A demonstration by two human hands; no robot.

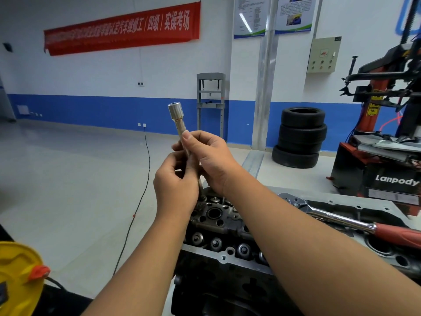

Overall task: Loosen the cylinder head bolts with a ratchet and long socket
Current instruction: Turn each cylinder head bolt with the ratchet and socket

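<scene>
Nearest, at the lower left corner, sits a yellow reel [16,279] with an orange part on its side, and a thin dark cable [136,208] runs from that area across the pale floor [68,179] toward a wall outlet. Beside it, low in the centre, stands the dark engine block, with the cylinder head [218,226] on top showing round valve caps and bolt holes. On the head's right part lies the ratchet [330,216], its chrome head pointing left and its red handle reaching toward the right edge; neither hand touches it.

Above the cylinder head, both hands hold the long socket [178,124] up in the air, nearly upright and tilted slightly left, its wider end at the top. The left hand [175,185] has its fingers curled round the lower part of the tool. The right hand [209,156] pinches the shaft higher up, thumb pressed along it.

Farther back on the right stands a red and black tyre changer [387,137] marked Lanpody, and left of it a stack of tyres [300,137] on the floor. Behind the socket a grey press frame [210,103] stands against the blue and white wall, which carries a red banner [123,28], two posters and a beige control box [323,54].
</scene>
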